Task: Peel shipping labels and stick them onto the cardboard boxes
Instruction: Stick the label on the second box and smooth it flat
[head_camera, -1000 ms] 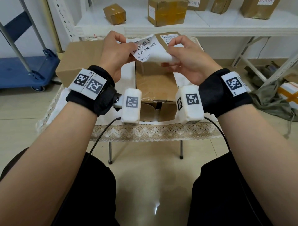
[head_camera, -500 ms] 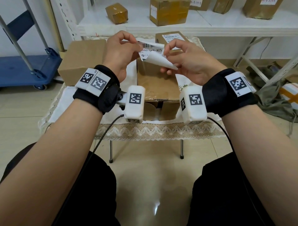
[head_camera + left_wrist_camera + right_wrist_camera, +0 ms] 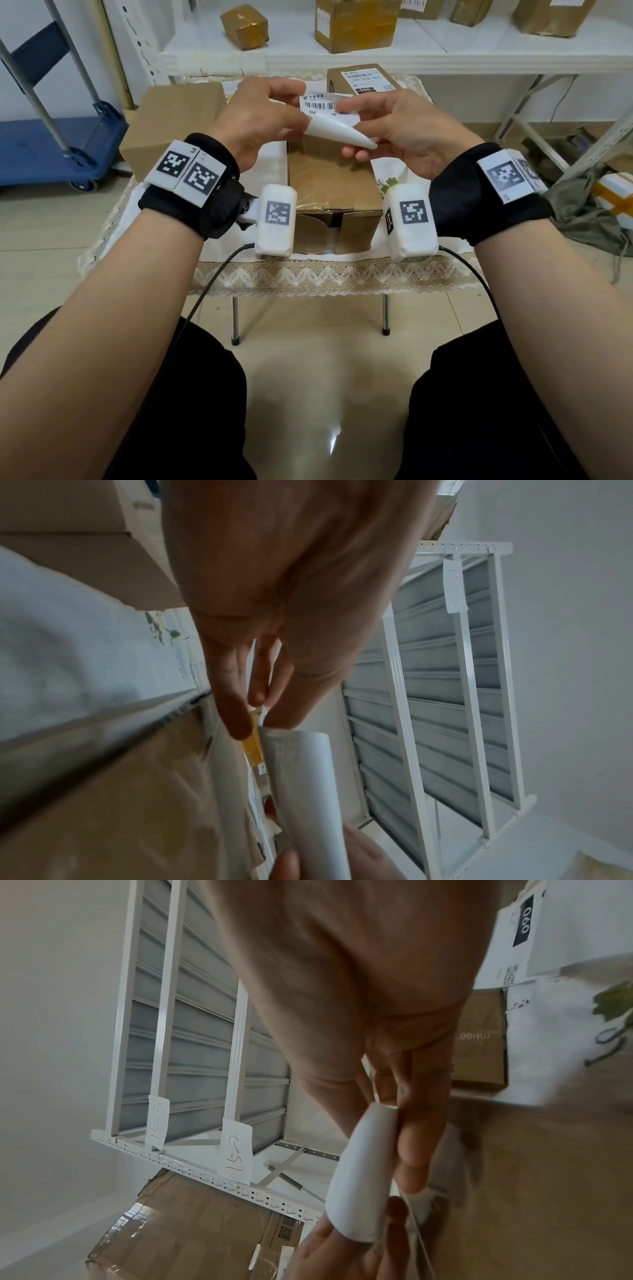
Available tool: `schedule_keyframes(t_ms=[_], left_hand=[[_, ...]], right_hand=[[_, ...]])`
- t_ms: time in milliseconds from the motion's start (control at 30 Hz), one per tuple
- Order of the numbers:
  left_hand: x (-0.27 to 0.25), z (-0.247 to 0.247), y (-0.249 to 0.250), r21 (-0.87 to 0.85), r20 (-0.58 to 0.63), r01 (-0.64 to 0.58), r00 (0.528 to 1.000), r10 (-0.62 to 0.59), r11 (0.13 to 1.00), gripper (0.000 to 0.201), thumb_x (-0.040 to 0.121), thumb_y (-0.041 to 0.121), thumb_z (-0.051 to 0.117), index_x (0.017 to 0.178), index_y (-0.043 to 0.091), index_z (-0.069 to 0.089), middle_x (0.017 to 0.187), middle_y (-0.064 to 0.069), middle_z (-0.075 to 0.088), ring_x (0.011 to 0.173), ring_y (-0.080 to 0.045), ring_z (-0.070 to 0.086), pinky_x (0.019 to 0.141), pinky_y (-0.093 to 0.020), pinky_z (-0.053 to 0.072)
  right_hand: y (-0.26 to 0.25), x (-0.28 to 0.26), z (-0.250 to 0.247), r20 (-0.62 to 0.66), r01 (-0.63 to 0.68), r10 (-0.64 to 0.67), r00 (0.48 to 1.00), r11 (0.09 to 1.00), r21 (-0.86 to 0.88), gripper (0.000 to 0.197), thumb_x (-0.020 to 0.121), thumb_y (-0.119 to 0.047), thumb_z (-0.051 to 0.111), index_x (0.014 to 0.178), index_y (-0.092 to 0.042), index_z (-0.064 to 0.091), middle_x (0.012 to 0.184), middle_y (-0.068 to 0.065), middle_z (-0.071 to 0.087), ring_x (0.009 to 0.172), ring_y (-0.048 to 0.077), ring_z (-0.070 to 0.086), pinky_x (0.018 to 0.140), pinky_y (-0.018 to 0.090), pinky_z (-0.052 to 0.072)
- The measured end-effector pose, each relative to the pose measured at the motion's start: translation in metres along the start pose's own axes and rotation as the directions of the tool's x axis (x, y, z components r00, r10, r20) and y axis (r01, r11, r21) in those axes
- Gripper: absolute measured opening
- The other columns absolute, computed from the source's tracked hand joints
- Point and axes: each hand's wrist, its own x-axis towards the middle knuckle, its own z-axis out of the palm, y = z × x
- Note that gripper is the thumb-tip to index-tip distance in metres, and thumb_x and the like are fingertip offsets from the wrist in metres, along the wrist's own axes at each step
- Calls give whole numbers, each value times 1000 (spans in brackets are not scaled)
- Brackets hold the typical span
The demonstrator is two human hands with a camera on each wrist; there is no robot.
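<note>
A white shipping label (image 3: 320, 103) with a barcode is held up over the middle cardboard box (image 3: 334, 186). My left hand (image 3: 298, 100) pinches the label's left edge between thumb and fingertips (image 3: 240, 723). My right hand (image 3: 354, 114) pinches the blank white backing (image 3: 340, 133), which curls down and away from the label in a cone (image 3: 363, 1172). The left wrist view shows the same curl (image 3: 301, 777) just beyond the pinch. How much of the label still sticks to the backing is hidden by the fingers.
A plain cardboard box (image 3: 178, 116) stands at the table's left. A smaller labelled box (image 3: 363, 80) sits behind the hands. The small table has a lace-edged cloth (image 3: 308, 277). White shelving (image 3: 445, 51) behind carries several taped boxes. A blue cart (image 3: 61, 144) stands at left.
The right hand has pulled the backing further off the label, and it now curls into a tighter cone. Less of the printed face shows. Both hands stay over the middle box.
</note>
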Motion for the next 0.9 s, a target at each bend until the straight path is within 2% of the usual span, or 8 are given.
schedule_keyframes(t_ms=[67, 167, 333, 500, 567, 700, 800, 900], left_hand=[[-2, 1, 0, 41, 19, 7, 1000, -8, 999, 50, 88, -10, 69, 134, 5, 60, 127, -9, 57, 109, -18, 65, 79, -22, 61], [-3, 2, -1, 125, 19, -12, 1000, 10, 992, 50, 89, -7, 70, 135, 7, 59, 133, -10, 58, 95, -8, 62, 70, -13, 56], [-4, 1, 0, 194, 16, -27, 1000, 24, 981, 51, 87, -3, 73, 135, 7, 61, 131, -7, 63, 98, -8, 63, 64, -6, 51], [-8, 1, 3, 253, 34, -25, 999, 17, 967, 55, 86, -4, 74, 138, 9, 59, 121, 1, 58, 85, 2, 53, 56, 0, 45], [-10, 0, 4, 265, 48, -16, 999, 4, 964, 60, 84, -3, 77, 139, 10, 58, 121, 3, 58, 84, 4, 51, 55, 0, 44], [-13, -1, 5, 266, 46, 10, 999, -23, 964, 69, 80, -1, 81, 142, 14, 56, 124, 5, 60, 97, 0, 58, 60, -3, 48], [-14, -2, 5, 279, 45, 8, 999, -22, 960, 72, 79, -3, 82, 143, 14, 55, 116, 10, 58, 82, 10, 50, 58, -1, 46], [-14, -2, 5, 302, 49, 10, 998, -26, 953, 76, 75, -1, 85, 143, 16, 56, 112, 14, 56, 84, 10, 50, 61, 0, 45]], right_hand=[[0, 0, 0, 2, -7, 7, 1000, 1000, -8, 39, 97, 7, 58, 133, -7, 62, 136, 19, 58, 75, 23, 76, 60, 20, 58], [2, 0, 1, 10, -22, 22, 1000, 1000, -8, 40, 97, 6, 58, 135, -6, 60, 133, 20, 60, 76, 25, 77, 59, 20, 57], [2, -2, 2, 29, -36, 37, 999, 999, -15, 40, 96, 7, 60, 134, -4, 59, 130, 22, 62, 76, 25, 77, 60, 21, 59], [2, -5, 3, 53, -48, 50, 997, 998, -28, 44, 95, 6, 62, 137, -4, 57, 130, 16, 60, 73, 22, 76, 63, 21, 60], [2, -4, 3, 56, -45, 48, 997, 998, -50, 44, 95, 5, 63, 138, -5, 57, 130, 14, 60, 75, 22, 76, 63, 20, 60], [2, -4, 3, 61, -24, 30, 998, 996, -87, 48, 92, 4, 67, 138, -7, 57, 127, 15, 64, 75, 21, 76, 67, 21, 61], [2, -4, 4, 71, -7, 17, 997, 990, -137, 50, 91, 3, 70, 138, -8, 57, 123, 13, 67, 72, 18, 75, 66, 21, 61], [1, -2, 3, 71, -7, 20, 997, 983, -185, 49, 91, -1, 72, 136, -12, 59, 121, 12, 68, 69, 16, 74, 61, 18, 57]])
